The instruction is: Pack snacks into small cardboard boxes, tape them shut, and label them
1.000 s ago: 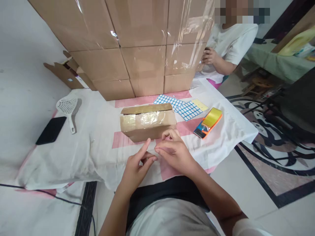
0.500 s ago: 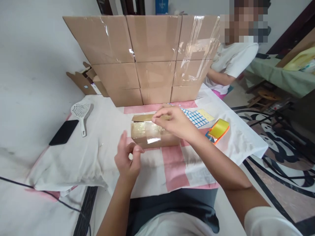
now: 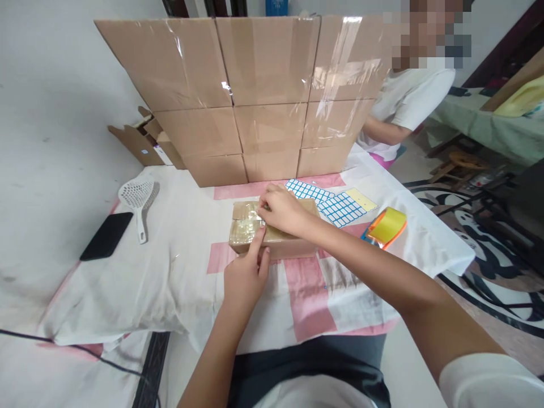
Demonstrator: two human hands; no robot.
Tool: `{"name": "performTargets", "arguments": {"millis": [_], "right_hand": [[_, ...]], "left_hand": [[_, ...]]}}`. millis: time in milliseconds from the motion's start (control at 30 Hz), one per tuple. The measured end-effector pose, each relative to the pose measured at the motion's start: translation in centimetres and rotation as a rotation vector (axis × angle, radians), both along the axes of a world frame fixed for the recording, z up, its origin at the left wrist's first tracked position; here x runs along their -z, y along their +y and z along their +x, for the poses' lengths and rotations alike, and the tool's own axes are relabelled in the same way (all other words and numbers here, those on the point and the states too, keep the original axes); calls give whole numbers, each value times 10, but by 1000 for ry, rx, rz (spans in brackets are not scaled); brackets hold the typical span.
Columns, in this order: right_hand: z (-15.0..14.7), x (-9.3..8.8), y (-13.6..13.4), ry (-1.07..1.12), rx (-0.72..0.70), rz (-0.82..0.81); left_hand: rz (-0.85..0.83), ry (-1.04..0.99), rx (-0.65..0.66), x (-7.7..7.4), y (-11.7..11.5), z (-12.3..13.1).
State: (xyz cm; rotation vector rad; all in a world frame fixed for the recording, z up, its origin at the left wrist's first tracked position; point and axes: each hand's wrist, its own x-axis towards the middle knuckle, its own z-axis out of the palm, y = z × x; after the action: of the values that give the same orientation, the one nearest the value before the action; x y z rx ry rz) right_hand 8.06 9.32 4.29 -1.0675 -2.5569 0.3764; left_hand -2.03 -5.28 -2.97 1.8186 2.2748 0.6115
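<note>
A small brown cardboard box [image 3: 293, 247] lies on the cloth-covered table in front of me, with shiny clear tape [image 3: 245, 231] across its left part. My right hand [image 3: 280, 209] is over the top of the box, fingertips pinched together close to the tape; what they hold, if anything, is hidden. From the front, my left hand [image 3: 246, 275] reaches to the box with its index finger stretched onto the top near the right fingertips. Its thumb is apart from that finger, close to the front face.
Behind stands a tall wall of taped cardboard boxes [image 3: 272, 85]. Blue-lined label sheets [image 3: 344, 208] and a yellow tape roll in an orange-edged dispenser [image 3: 389, 225] lie right. Left are a white slotted scoop [image 3: 138, 195] and black phone [image 3: 106, 237]. A person [image 3: 408, 102] sits behind at right.
My left hand has moved up and right, from apart to the box's top. My right hand has shifted slightly left and lower onto the box. The label sheets show more.
</note>
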Motion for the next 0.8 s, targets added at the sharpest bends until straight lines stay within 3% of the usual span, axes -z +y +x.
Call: {"name": "performTargets", "arguments": {"millis": [100, 167, 300, 400, 500, 600, 800], "right_hand": [[-6, -6, -8, -114, 49, 111], [-6, -12, -5, -147, 153, 217], [27, -22, 44, -117, 380, 305], [80, -17, 104, -159, 558, 158], [131, -4, 150, -398, 708, -127], [164, 12, 173, -538, 737, -292], [200, 38, 194, -561, 825, -460]], "left_hand": [[7, -46, -7, 0, 1, 0], [13, -66, -6, 0, 1, -1], [23, -108, 2, 4, -1, -3], [28, -148, 3, 6, -2, -6], [31, -174, -11, 6, -3, -7], [39, -183, -28, 1, -3, -6], [80, -171, -61, -3, -1, -2]]}}
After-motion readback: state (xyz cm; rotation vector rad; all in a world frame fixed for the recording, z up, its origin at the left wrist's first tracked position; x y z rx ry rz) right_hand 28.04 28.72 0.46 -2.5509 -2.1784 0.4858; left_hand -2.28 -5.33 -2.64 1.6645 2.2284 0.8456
